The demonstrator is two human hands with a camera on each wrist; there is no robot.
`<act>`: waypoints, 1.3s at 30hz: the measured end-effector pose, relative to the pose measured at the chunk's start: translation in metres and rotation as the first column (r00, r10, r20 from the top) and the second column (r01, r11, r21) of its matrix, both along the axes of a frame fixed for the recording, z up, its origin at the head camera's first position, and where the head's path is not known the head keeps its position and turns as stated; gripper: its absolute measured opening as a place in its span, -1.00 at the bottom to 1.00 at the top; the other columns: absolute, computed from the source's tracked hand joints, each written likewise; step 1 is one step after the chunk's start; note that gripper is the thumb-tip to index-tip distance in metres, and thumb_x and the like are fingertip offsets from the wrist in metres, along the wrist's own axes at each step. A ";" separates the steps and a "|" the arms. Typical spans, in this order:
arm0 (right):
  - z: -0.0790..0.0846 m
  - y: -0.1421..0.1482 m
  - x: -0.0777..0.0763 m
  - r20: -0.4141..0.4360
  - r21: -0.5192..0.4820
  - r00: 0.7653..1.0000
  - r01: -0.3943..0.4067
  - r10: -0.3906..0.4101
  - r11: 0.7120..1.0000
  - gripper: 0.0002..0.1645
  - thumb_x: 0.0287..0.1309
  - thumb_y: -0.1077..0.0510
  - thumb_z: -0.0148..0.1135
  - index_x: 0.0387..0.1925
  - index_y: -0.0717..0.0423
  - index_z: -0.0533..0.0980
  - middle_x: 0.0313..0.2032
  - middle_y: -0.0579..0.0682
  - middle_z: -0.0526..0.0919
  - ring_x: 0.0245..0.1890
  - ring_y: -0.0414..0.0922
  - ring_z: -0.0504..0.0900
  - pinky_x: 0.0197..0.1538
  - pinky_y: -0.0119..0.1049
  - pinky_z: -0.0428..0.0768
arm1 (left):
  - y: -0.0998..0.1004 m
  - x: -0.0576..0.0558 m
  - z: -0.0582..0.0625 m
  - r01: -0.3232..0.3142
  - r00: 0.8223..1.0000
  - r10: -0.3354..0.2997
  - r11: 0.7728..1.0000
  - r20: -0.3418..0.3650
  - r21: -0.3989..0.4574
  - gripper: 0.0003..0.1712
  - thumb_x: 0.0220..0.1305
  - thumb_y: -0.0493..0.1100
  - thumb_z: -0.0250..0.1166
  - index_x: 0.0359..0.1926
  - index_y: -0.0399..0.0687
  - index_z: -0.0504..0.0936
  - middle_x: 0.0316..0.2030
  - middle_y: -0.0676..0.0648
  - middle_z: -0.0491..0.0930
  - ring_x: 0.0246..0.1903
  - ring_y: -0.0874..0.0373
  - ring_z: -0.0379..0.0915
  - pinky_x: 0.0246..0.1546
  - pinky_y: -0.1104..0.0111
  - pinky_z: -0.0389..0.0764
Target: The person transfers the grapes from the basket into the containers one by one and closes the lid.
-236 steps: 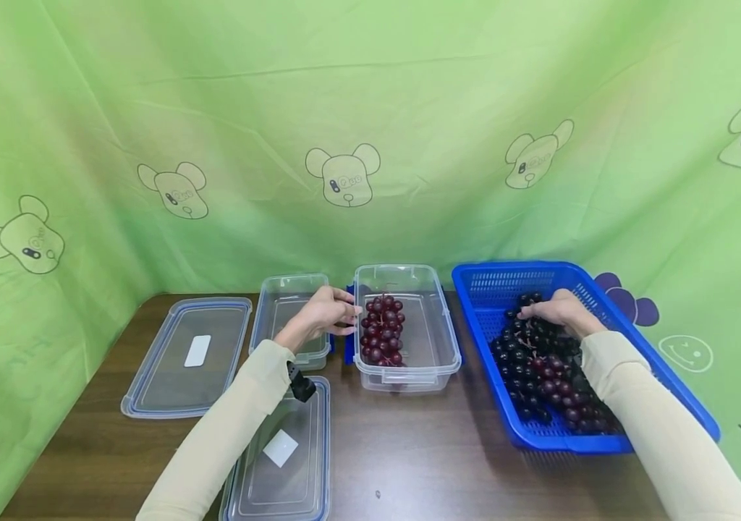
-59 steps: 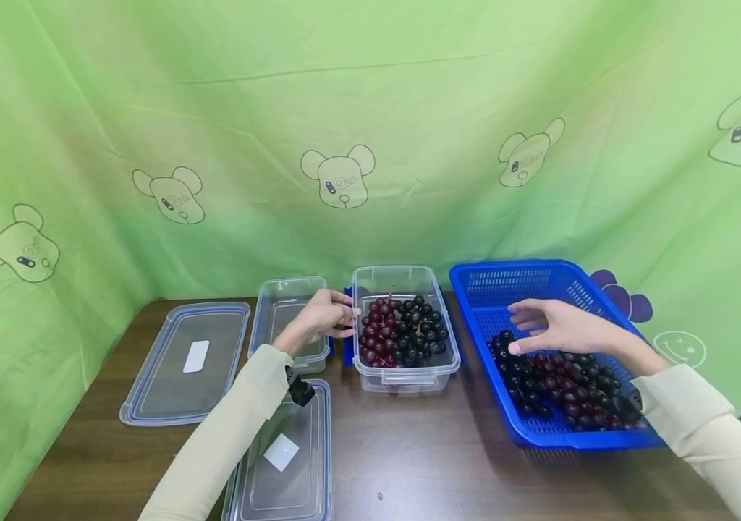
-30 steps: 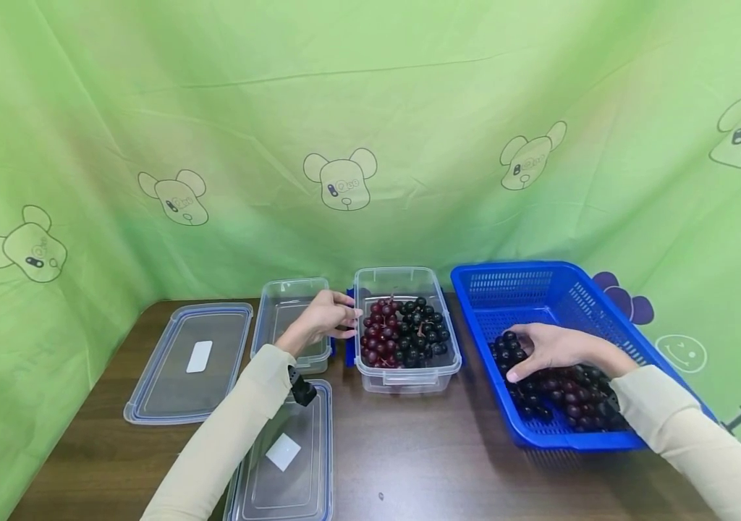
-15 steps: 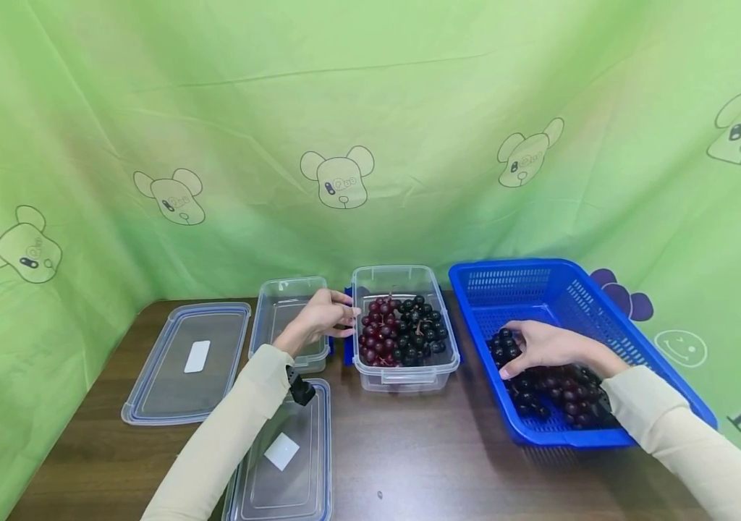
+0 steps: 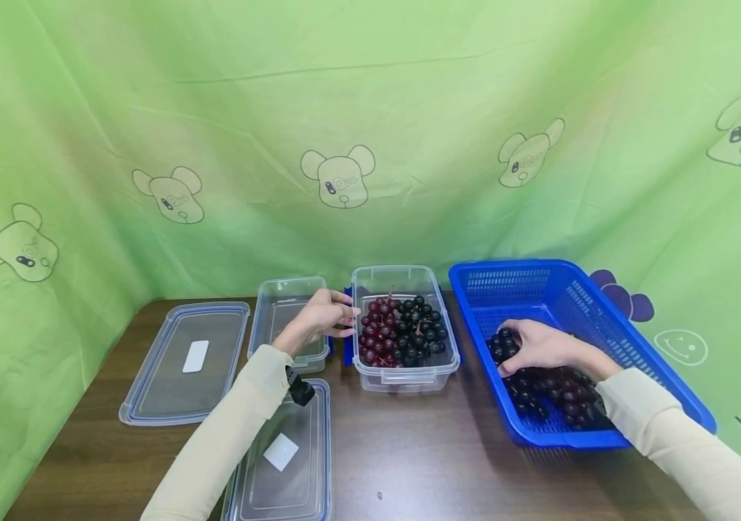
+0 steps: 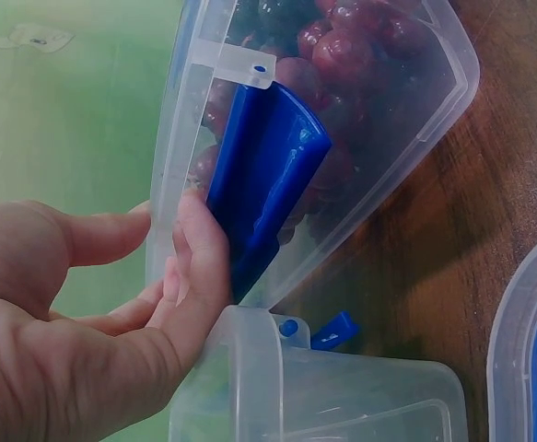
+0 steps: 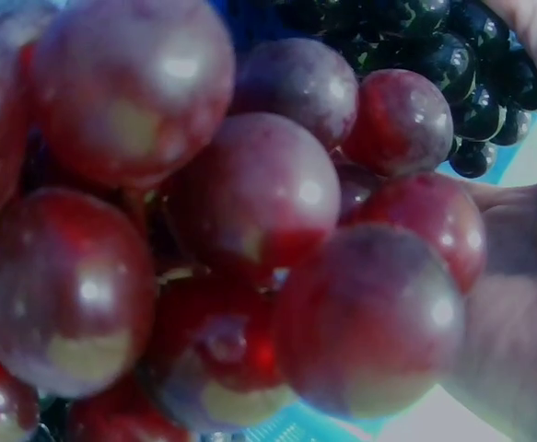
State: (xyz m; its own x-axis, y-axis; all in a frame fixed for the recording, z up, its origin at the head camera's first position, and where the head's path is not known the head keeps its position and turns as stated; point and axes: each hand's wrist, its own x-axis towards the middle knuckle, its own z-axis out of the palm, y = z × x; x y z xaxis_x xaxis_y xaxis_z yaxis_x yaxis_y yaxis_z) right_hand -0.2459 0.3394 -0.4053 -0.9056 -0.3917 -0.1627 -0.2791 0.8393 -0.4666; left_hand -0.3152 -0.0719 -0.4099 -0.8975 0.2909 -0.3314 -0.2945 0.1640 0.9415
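– Progress is first judged from the head view: what is done there?

– One clear box (image 5: pixel 409 376) is seen on the worktop (image 5: pixel 396 449), with a red bunch (image 5: pixel 378 336) and, beside it, a black bunch (image 5: pixel 421 333) laid inside. Its left rim is touched by the left grip (image 5: pixel 321 318), whose fingers are relaxed and not closed round anything.

– And what is left?

– More grapes, both red grapes (image 5: pixel 569 398) and black, are contained in the blue basket (image 5: pixel 566 438). One black cluster (image 5: pixel 502 344) at its left side is held by the right grip (image 5: pixel 546 344), thumb and fingers curved around it. No grapes can be made out in the second box (image 5: pixel 279 304), which is partly hidden. Neither box is covered: the left lid (image 5: pixel 162 383) and the nearer lid (image 5: pixel 279 492) are laid aside. The work is judged to be about midway.

– What is added by the left wrist view?

– A blue latch (image 6: pixel 268 166) is shown unfastened, touched by fingers; the red bunch is visible through the wall.

– And by the right wrist view?

– Red grapes are shown up close and blurred, with black ones at the upper right. How firmly the cluster is held cannot be told.
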 end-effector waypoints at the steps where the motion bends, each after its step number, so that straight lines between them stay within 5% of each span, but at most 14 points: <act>1: -0.001 0.000 0.000 -0.003 0.003 1.000 0.000 0.000 1.000 0.02 -0.17 -0.12 0.66 0.22 0.41 0.47 -0.34 -0.05 0.57 -0.32 -0.17 0.48 -0.23 -0.31 0.50 | 0.000 0.000 0.000 0.002 1.000 -0.002 1.000 0.002 0.001 -0.50 0.47 -0.35 0.27 0.34 -0.37 0.40 -0.13 -0.16 0.55 -0.26 0.06 0.57 -0.19 0.34 0.83; 5: -0.002 0.002 0.000 0.017 -0.005 1.000 0.009 -0.009 1.000 0.05 -0.14 -0.14 0.68 0.26 0.37 0.46 0.01 0.16 0.71 -0.08 -0.06 0.59 0.02 -0.11 0.68 | 0.001 0.001 0.000 0.003 1.000 -0.003 1.000 0.004 -0.001 -0.49 0.46 -0.36 0.28 0.34 -0.37 0.40 -0.14 -0.16 0.56 -0.26 0.07 0.57 -0.18 0.33 0.83; 10: -0.002 0.006 -0.001 0.043 -0.009 0.999 0.023 -0.023 1.000 0.17 -0.10 -0.17 0.68 0.37 0.45 0.38 0.21 0.39 0.62 0.11 0.14 0.66 0.20 0.21 0.68 | 0.000 0.000 0.000 -0.001 1.000 0.001 1.000 0.001 -0.002 -0.49 0.46 -0.36 0.28 0.34 -0.37 0.40 -0.14 -0.15 0.56 -0.27 0.07 0.57 -0.20 0.34 0.83; 21: 0.002 0.010 -0.004 0.044 -0.105 0.998 0.058 -0.054 0.993 0.09 -0.08 -0.10 0.70 0.36 0.37 0.41 0.30 0.39 0.55 0.14 0.21 0.66 0.06 -0.04 0.74 | 0.000 0.002 0.002 -0.006 1.000 0.006 1.000 0.003 -0.001 -0.49 0.47 -0.36 0.27 0.36 -0.38 0.40 -0.11 -0.16 0.55 -0.24 0.06 0.57 -0.18 0.33 0.83; 29: 0.006 0.013 -0.004 0.073 -0.114 0.991 0.117 -0.110 0.987 0.15 0.06 -0.15 0.61 0.47 0.38 0.30 0.43 0.45 0.40 0.36 0.46 0.45 0.31 0.34 0.58 | 0.000 0.000 0.002 0.005 1.000 -0.005 1.000 0.004 -0.006 -0.46 0.47 -0.34 0.28 0.38 -0.39 0.38 -0.12 -0.16 0.56 -0.25 0.07 0.58 -0.19 0.33 0.83; 39: 0.006 0.012 -0.009 0.021 -0.227 0.990 0.144 -0.143 0.963 0.00 0.14 -0.07 0.59 0.44 0.34 0.36 0.33 0.41 0.54 0.37 0.39 0.49 0.34 0.31 0.57 | -0.001 0.001 0.002 -0.001 1.000 0.001 1.000 -0.002 -0.003 -0.51 0.47 -0.33 0.28 0.34 -0.36 0.42 -0.13 -0.16 0.55 -0.26 0.07 0.58 -0.18 0.33 0.83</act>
